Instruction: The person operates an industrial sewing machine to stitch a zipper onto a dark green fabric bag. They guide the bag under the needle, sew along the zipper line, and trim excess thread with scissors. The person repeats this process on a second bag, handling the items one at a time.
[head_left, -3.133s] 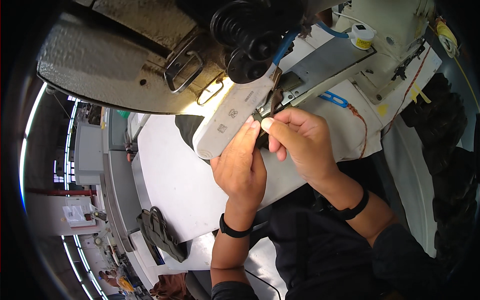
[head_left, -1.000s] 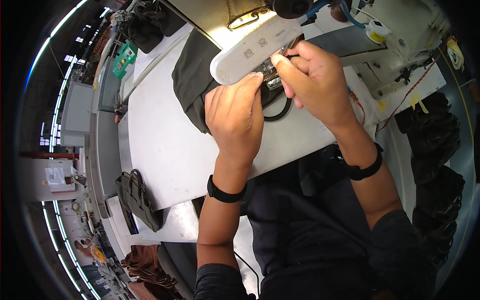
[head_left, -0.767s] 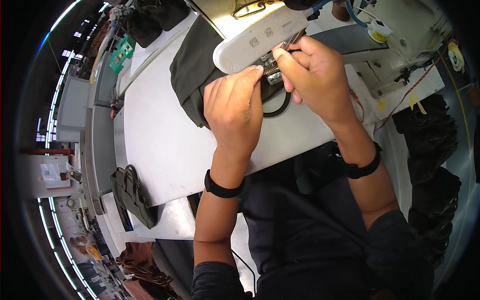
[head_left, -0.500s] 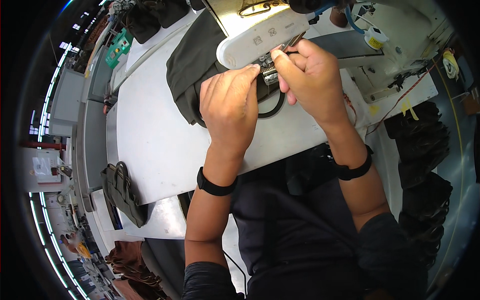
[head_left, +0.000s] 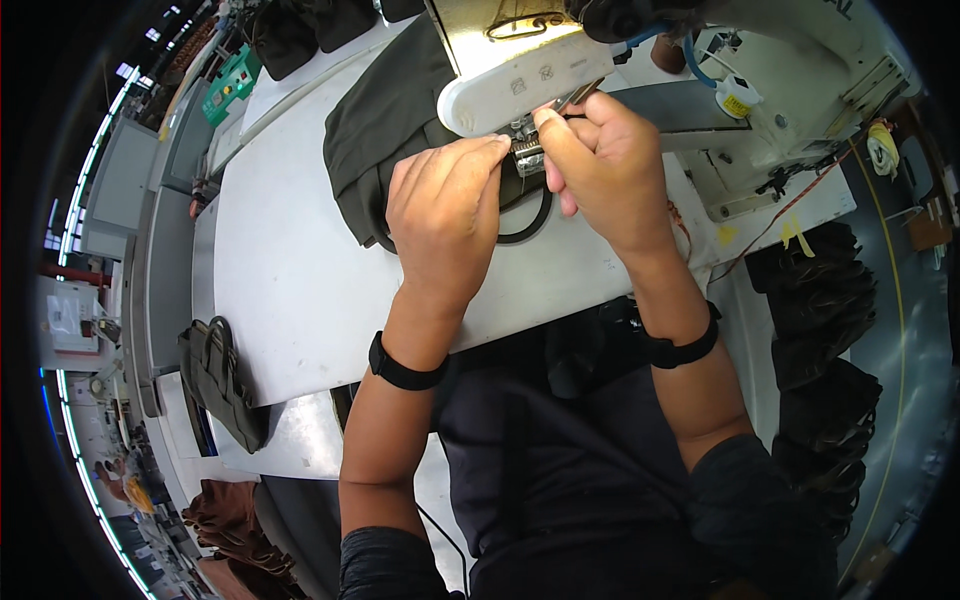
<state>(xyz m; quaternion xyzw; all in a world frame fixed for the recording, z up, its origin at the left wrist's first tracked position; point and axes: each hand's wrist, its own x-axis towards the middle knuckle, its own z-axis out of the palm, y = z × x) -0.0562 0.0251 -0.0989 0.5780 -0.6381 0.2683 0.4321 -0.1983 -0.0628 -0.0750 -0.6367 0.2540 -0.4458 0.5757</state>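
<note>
My left hand (head_left: 445, 215) is closed, thumb and forefinger pressed together at the left of the sewing machine's needle area (head_left: 528, 155). Whatever it pinches is too small to make out. On the other side, my right hand (head_left: 612, 170) grips a slim metal tool (head_left: 578, 98), perhaps tweezers, whose tip is hidden behind the fingers. The white sewing machine head (head_left: 525, 92) is just above both hands. Beneath it lies a dark olive fabric bag (head_left: 375, 130), with a black rounded handle (head_left: 530, 228) curving out below my hands.
A white worktable (head_left: 290, 270) spreads to the left and front. Another dark bag (head_left: 220, 385) hangs at its left edge. Stacked dark pieces (head_left: 815, 370) are at the right, brown pieces (head_left: 235, 520) at the lower left. A small white bottle (head_left: 737, 95) stands by the machine.
The whole view has shifted slightly, so the table and machine sit a little further left. My hands keep nearly the same pose at the needle area.
</note>
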